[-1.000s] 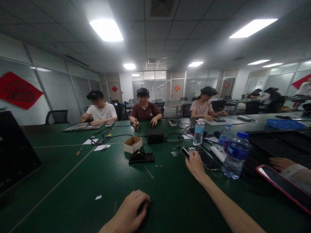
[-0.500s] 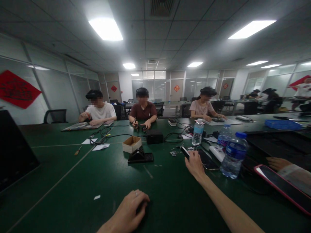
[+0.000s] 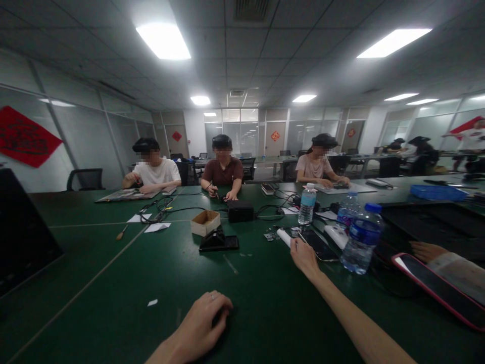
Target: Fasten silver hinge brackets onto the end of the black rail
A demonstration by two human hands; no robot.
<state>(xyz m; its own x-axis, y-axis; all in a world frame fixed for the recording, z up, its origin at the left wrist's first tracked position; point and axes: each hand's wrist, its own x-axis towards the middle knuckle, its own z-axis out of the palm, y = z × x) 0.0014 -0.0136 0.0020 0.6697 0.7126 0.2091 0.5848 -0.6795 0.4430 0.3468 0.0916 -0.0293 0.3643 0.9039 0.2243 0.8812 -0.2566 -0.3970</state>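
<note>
My right hand (image 3: 303,256) reaches far forward over the green table (image 3: 113,283). Its fingers are closed on the near end of a white-edged phone (image 3: 284,236) that lies low by the table. A second dark phone (image 3: 319,245) lies flat just right of that hand. My left hand (image 3: 202,323) rests near the front edge with a ring on one finger. Its fingers are curled under, and whatever is beneath them is hidden in shadow.
A water bottle (image 3: 359,238) stands right of my right hand, and another bottle (image 3: 306,204) stands farther back. A cardboard box (image 3: 205,222), a black stand (image 3: 219,241) and cables sit mid-table. A neighbour's hand (image 3: 426,250) and a pink-cased phone (image 3: 435,288) are at right. Three people sit opposite.
The phone in my right hand has tipped down from a raised tilt to lie nearly flat. My left hand has stayed curled in place.
</note>
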